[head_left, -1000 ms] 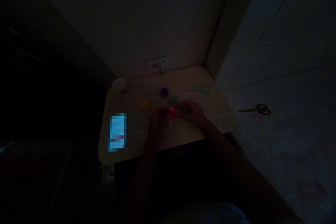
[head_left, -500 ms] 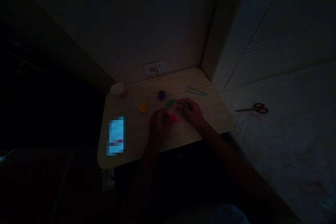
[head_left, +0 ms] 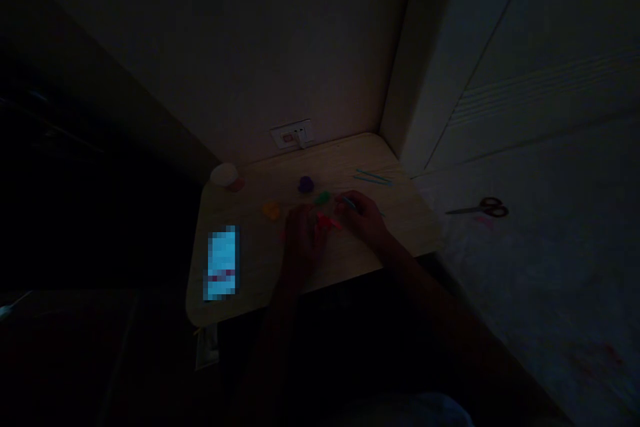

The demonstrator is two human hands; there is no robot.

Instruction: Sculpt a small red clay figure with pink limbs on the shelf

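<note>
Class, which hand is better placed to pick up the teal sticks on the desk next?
Probably the right hand: it lies nearer the teal sticks, on the same side of the desk. The left hand is farther away, with the pink clay between it and them.

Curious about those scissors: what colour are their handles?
The handles look dark red, shown best in the head view.

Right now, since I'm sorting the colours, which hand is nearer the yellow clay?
Left. The left hand is close to the yellow clay, just right of it in view; the right hand is farther off, beyond the pink clay.
</note>
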